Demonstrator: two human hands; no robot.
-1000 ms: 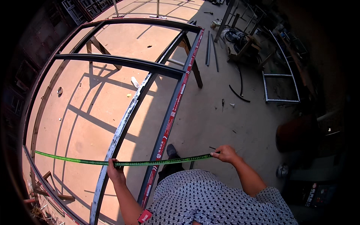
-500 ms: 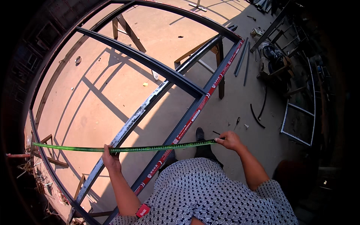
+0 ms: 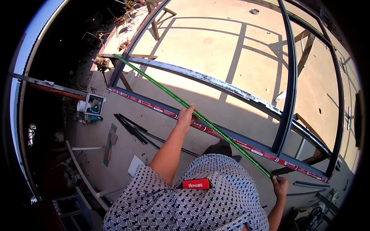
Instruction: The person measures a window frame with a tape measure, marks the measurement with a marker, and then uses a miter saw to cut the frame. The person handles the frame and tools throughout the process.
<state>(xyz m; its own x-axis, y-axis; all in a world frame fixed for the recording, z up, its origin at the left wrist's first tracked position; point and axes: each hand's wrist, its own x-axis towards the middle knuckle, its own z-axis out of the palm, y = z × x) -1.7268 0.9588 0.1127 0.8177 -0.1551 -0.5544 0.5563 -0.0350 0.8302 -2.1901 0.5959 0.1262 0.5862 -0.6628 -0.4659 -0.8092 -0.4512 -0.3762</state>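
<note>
**Tape pulled slantwise across a steel frame**

Head view: the long green measuring tape point(image 3: 227, 140) runs taut on a diagonal. It starts at the far left corner of the big dark rectangular steel frame point(image 3: 287, 77), crosses the grey weathered inner bar and the near rail with its red-and-white strip point(image 3: 154, 109), and ends at the near right corner. The frame lies flat, propped on wooden trestles above the sunlit concrete floor point(image 3: 208, 38).

To my eye the weak spot is the far end. It only seems to be hooked at that corner, with nobody there, so a tug or a twist from this side could pop it loose and send the tape whipping back. The span is also long, so any slack would let it sag or drift off the corner line.

The left hand point(image 3: 186, 117) reaches forward to the middle of the run. Its fingers are curled and closed on the tape just above the red-striped rail, pinning it there. The right hand point(image 3: 280, 186) sits low, beside the near right corner, closed into a loose fist round the tape's near end. I cannot make out whether a case is in it.

A flat red box point(image 3: 195, 184) pokes from the person's black-and-white patterned shirt point(image 3: 173, 208), and loose dark metal bars point(image 3: 131, 127) lie on the floor to the left.
</note>
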